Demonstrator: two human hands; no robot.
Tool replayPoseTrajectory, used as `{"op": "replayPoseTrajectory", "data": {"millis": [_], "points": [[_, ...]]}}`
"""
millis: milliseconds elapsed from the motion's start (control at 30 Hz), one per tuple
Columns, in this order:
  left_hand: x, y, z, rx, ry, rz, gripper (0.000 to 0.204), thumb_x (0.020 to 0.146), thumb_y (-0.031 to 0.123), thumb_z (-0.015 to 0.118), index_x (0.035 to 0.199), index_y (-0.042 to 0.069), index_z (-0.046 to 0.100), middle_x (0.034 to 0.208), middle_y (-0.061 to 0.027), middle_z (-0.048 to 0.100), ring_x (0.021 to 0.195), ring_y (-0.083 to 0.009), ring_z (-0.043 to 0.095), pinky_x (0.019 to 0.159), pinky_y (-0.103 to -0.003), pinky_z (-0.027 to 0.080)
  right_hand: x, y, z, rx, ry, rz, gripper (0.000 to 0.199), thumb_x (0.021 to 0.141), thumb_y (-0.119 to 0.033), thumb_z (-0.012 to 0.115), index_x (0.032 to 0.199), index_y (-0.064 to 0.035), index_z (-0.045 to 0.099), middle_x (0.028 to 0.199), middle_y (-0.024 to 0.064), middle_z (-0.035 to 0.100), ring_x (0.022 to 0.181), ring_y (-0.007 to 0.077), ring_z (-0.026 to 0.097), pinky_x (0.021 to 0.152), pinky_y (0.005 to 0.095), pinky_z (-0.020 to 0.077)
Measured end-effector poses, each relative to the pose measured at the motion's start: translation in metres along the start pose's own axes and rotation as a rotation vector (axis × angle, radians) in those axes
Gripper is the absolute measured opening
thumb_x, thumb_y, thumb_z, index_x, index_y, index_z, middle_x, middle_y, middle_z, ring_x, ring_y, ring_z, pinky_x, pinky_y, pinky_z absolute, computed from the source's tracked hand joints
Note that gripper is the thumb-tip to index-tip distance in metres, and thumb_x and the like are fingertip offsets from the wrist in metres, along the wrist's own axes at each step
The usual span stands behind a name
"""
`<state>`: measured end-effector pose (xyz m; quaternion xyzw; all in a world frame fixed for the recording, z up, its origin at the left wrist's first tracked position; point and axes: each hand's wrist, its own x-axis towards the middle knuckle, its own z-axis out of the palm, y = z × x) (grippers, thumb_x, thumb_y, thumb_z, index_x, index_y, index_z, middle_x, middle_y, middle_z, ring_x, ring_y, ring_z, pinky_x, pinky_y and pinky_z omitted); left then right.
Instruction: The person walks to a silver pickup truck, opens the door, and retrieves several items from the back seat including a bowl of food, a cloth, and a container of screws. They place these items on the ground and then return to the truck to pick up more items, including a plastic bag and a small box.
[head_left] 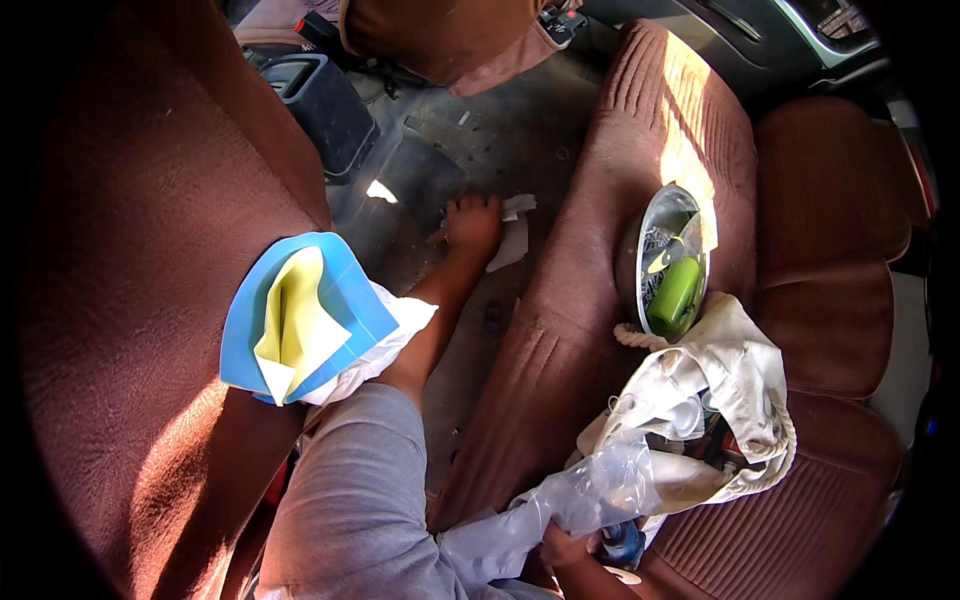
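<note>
White scraps of paper (514, 232) are pressed under the left hand (472, 222), fingers curled down on the dusty car floor (500, 130); a full gather before lifting would be wise. Clear plastic bag (590, 490) is clenched shut in the right hand (562, 546), well back from the scraps, beside the brown seat (620, 200) and cloth tote (730, 370).
</note>
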<state>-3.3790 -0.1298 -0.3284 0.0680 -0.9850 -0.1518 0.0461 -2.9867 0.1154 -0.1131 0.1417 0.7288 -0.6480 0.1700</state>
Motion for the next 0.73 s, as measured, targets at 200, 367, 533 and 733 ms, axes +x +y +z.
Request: {"op": "replayPoseTrajectory", "data": {"millis": [200,367,533,733], "points": [[-0.020,-0.025,-0.012,-0.224,0.051,-0.158,0.020,0.085,0.014,0.059,0.104,0.007,0.059,0.105,-0.0197,0.063,0.099,-0.0407,0.061,0.085,-0.053,0.049,0.000,0.003,0.002,0.140,-0.019,0.021,0.040,0.080,-0.006,0.069,0.118,-0.0015,0.058,0.107,0.0073,0.066,0.096,0.0211,0.064,0.084,0.0361,0.0518],[-0.084,-0.009,-0.090,-0.384,0.115,-0.316,0.024,0.084,0.019,0.062,0.101,0.002,0.057,0.102,-0.0246,0.062,0.095,-0.0444,0.061,0.084,-0.053,0.050,0.004,-0.004,0.007,0.325,-0.059,0.095,0.039,0.081,-0.004,0.066,0.120,-0.0009,0.059,0.107,0.0059,0.066,0.095,0.0179,0.063,0.084,0.0333,0.0506],[-0.180,-0.016,-0.148,-1.999,-0.142,-0.214,0.026,0.095,0.029,0.057,0.106,0.006,0.058,0.087,-0.0071,0.059,0.074,-0.0195,0.059,0.063,-0.031,0.048,0.008,-0.021,0.016,0.395,-0.062,0.031,0.039,0.083,-0.003,0.066,0.121,-0.0018,0.059,0.107,0.0026,0.065,0.093,0.0138,0.061,0.083,0.0298,0.0495],[-0.275,0.025,-0.303,-1.568,-0.278,-0.159,0.051,0.085,0.014,0.072,0.129,0.000,0.052,0.110,-0.0082,0.065,0.093,-0.0154,0.064,0.078,-0.027,0.053,-0.006,-0.046,0.011,0.300,-0.114,-0.029,0.041,0.083,-0.006,0.071,0.122,-0.0022,0.059,0.107,0.0008,0.065,0.095,0.0123,0.060,0.084,0.0292,0.0482]]}}
